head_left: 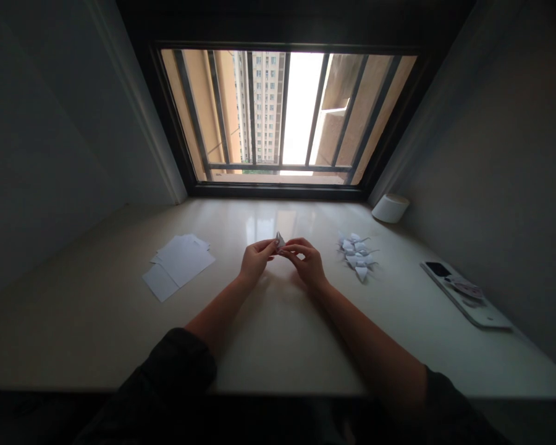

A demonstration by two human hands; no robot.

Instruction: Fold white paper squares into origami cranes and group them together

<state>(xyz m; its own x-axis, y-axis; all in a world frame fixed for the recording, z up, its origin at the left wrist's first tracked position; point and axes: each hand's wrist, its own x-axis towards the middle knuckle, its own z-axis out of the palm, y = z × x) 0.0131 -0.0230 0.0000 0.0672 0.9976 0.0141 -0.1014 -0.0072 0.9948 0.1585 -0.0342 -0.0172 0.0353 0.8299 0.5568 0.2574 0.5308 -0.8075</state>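
A small folded piece of white paper [280, 240] is held just above the middle of the pale table [278, 346]. My left hand [256, 258] pinches it from the left with thumb and fingers closed. From the right, my right hand [307, 259] pinches the same piece, fingers curled. The two hands almost touch each other.
A loose stack of white paper sheets [178, 262] lies to the left. A pile of several folded paper figures [358, 254] sits to the right. A white roll [390, 207] stands at the back right corner, and a phone [463, 290] lies on the far right. A barred window [282, 117] is ahead.
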